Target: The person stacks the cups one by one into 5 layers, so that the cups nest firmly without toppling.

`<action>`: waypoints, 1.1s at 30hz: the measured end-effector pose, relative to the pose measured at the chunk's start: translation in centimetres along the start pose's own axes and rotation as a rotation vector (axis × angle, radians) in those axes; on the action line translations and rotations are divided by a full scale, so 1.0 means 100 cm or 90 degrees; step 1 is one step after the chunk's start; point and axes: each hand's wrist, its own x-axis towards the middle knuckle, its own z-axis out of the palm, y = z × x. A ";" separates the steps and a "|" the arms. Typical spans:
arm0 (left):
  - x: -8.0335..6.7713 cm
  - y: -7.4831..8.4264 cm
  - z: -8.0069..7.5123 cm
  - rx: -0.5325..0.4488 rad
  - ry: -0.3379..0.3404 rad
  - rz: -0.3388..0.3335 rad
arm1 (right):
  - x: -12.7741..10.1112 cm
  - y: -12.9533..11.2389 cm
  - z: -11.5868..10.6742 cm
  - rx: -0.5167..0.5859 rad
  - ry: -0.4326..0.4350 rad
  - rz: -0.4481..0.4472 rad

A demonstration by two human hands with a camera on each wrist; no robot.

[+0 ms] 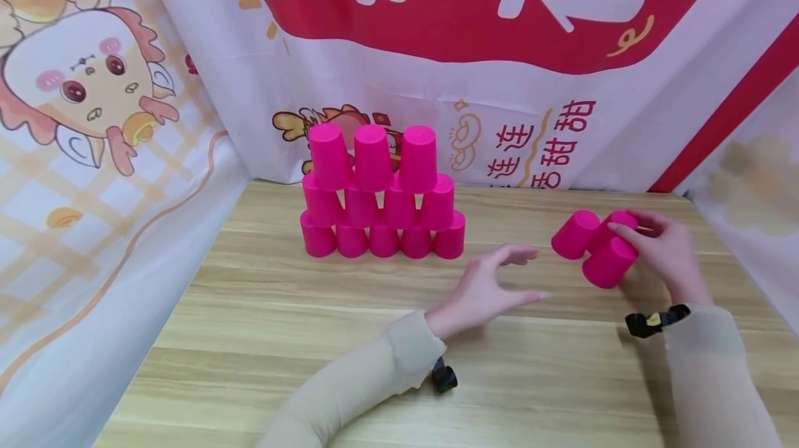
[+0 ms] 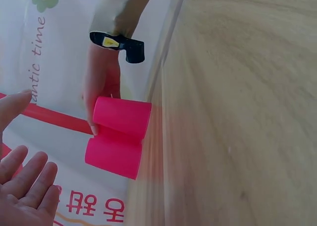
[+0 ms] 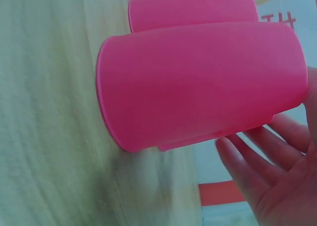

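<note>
Three pink cups stand upside down close together at the table's right: a left one (image 1: 575, 235), a front one (image 1: 609, 264) and a back one (image 1: 614, 221). My right hand (image 1: 664, 247) holds the back cup, thumb on its near side and fingers round its far side. In the right wrist view the front cup (image 3: 203, 82) hides much of the held one. My left hand (image 1: 483, 288) hovers over the table between the stack and these cups, thumb and fingers spread, holding nothing. Left of it stands a stack of pink cups (image 1: 383, 209) in three tiers, three on top.
The wooden table (image 1: 299, 365) runs back to a printed cloth (image 1: 374, 80) hanging behind the stack. Another patterned cloth (image 1: 118, 226) hangs along the left side. A small black wrist camera (image 1: 652, 323) sits at the right sleeve, another camera (image 1: 444, 375) below the left sleeve.
</note>
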 end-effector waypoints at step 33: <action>0.074 0.005 0.100 0.133 -0.074 -0.085 | -0.024 -0.005 -0.012 -0.102 -0.002 -0.006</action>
